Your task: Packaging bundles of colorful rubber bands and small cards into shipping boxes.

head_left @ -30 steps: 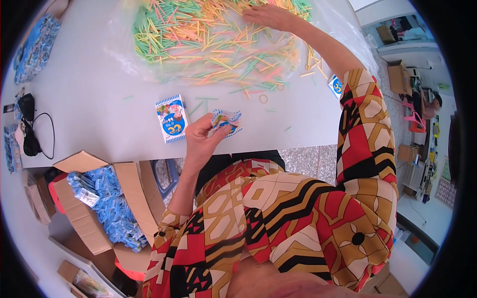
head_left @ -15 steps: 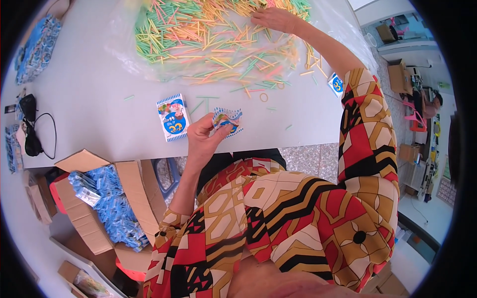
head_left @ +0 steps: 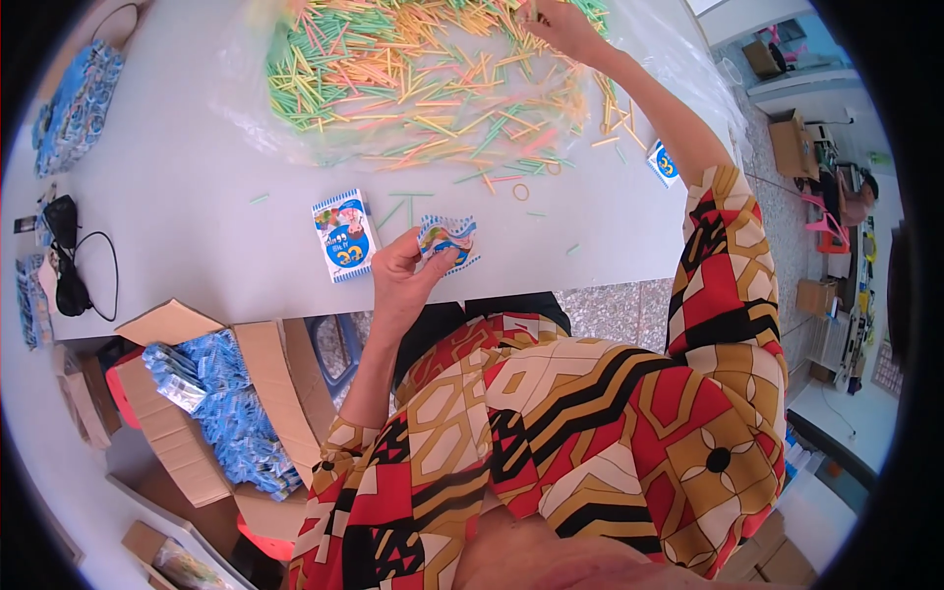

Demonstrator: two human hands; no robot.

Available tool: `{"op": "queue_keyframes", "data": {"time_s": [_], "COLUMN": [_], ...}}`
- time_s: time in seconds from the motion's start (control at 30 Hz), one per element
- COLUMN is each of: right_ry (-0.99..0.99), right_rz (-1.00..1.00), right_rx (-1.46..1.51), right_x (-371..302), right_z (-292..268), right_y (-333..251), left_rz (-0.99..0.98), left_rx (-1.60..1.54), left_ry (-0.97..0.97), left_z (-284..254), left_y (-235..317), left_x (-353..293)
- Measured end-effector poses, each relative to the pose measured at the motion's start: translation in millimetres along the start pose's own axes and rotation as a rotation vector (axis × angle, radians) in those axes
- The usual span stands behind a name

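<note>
My left hand [head_left: 401, 280] pinches a small blue-and-white printed packet [head_left: 445, 241] at the near table edge, its upper end puckered. A similar packet [head_left: 344, 236] lies flat just left of it. At the far side my right hand [head_left: 562, 31] is over the heap of thin pastel sticks [head_left: 393, 74], coloured green, yellow, orange and pink, on clear plastic sheeting [head_left: 236, 108]. Its fingers are drawn together, and what they hold is too small to make out. Another packet [head_left: 664, 163] lies by my right forearm.
Loose sticks and a rubber band [head_left: 520, 192] lie on the white table [head_left: 197, 226]. A black cabled device [head_left: 67, 256] and a bundle of packets [head_left: 81, 108] sit at the left. Below stands an open cardboard box [head_left: 285, 379] full of blue packets [head_left: 236, 423].
My right hand has lifted slightly off the sticks and shifted a little to the right, fingers now drawn together. The left hand keeps its hold on the packet, almost unmoved.
</note>
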State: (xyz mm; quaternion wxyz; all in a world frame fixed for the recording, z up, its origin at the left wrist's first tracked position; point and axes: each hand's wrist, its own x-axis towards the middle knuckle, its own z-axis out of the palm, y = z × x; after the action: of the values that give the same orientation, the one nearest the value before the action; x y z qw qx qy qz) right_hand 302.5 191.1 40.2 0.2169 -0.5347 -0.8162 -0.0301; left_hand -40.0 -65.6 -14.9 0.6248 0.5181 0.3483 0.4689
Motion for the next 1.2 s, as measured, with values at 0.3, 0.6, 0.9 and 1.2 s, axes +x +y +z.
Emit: {"op": "queue_keyframes", "data": {"time_s": [0.3,0.6,0.9,1.2], "right_ry": [-0.127,0.13,0.14,0.09], "right_rz": [0.317,0.166,-0.007,-0.137], "right_rx": [0.343,0.444,0.908,0.774], "right_x": [-48,-74,-84,-90], "right_z": [13,49,-71,-71], "right_y": [-27,-39,-202,-216], "left_rz": [0.028,0.035,0.062,0.089], "left_rx": [0.037,0.117,0.1,0.218], "left_ry": [0.0,0.068,0.119,0.188], "left_z": [3,4,1,2], "left_y": [0,11,4,3], "left_x": [2,16,25,28]}}
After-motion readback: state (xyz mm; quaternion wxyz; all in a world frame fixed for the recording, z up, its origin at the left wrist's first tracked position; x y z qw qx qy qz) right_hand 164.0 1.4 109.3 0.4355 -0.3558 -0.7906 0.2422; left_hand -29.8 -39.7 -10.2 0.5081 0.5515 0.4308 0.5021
